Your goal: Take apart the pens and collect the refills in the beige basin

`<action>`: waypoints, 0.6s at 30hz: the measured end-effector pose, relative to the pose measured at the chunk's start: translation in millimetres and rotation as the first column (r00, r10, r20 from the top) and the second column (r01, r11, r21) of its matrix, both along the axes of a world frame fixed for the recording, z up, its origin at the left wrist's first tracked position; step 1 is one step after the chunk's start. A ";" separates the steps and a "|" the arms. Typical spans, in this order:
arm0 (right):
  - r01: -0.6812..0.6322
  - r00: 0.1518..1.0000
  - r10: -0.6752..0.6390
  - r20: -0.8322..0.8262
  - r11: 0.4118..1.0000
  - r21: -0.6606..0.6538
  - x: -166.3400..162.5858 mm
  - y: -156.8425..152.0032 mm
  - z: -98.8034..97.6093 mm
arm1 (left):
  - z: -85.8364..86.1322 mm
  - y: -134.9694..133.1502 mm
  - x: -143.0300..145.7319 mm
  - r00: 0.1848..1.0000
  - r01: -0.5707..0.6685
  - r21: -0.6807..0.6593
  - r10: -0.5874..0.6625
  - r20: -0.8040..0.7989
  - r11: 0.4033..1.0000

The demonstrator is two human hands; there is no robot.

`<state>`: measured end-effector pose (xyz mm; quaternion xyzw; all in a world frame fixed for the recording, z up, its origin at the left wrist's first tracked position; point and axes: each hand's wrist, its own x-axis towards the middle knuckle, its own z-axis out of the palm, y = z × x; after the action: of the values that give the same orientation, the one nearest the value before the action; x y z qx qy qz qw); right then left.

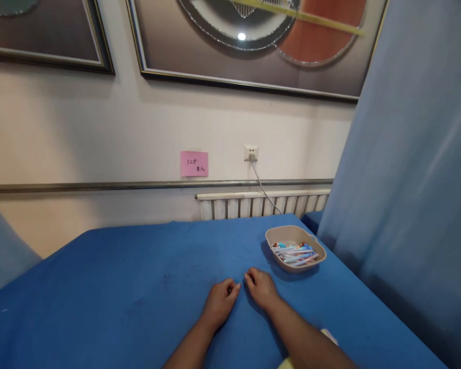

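Note:
My left hand (219, 301) rests on the blue sheet (111, 287), its fingers loosely curled inward and nothing seen in them. Just right of it, a small gap apart, my right hand (262, 289) lies on the same sheet, also curled, with no object showing. Beyond my right hand stands a beige plastic basin (286, 233). Inside it lie several slim pens (295, 254) in pale blue, white and pink, along with small orange and blue bits. Neither hand touches the basin. Something pale yellow and white (329, 335) is partly hidden beneath my right forearm.
Blue curtains (411, 169) hang at the right, close to the bed's edge. Behind the bed are a white radiator (246, 206), a metal rail (100, 186) and a wall socket (251, 154) with a plugged-in cord. A pink note (194, 164) and framed pictures (215, 61) are on the wall.

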<state>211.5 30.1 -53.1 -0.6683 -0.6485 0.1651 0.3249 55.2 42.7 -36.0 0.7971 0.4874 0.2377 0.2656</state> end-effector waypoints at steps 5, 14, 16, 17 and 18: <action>-0.015 1.000 0.015 0.010 1.000 0.003 0.8 0.7 -3.7 | -4.9 2.0 -2.6 0.998 0.009 -0.039 -0.006 0.060 0.999; -0.115 0.988 0.114 -0.102 0.993 -0.005 10.2 -0.4 -9.9 | -5.0 0.0 -5.5 0.996 0.007 -0.076 0.000 0.085 0.997; -0.131 0.984 0.129 -0.122 0.991 -0.007 11.1 -1.1 -10.8 | -3.6 -0.9 -4.7 0.997 0.007 -0.077 0.000 0.083 0.997; -0.137 0.982 0.135 -0.130 0.991 -0.008 11.2 -1.4 -10.8 | -2.8 -1.3 -4.4 0.997 0.008 -0.077 -0.002 0.080 0.997; -0.140 0.981 0.138 -0.137 0.990 -0.008 11.2 -1.7 -10.7 | -2.0 -1.7 -4.2 0.997 0.011 -0.076 -0.005 0.078 0.997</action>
<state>222.7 28.4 -63.8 -0.6114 -0.6684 0.2383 0.3503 51.0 41.0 -37.9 0.7783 0.4825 0.2486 0.3157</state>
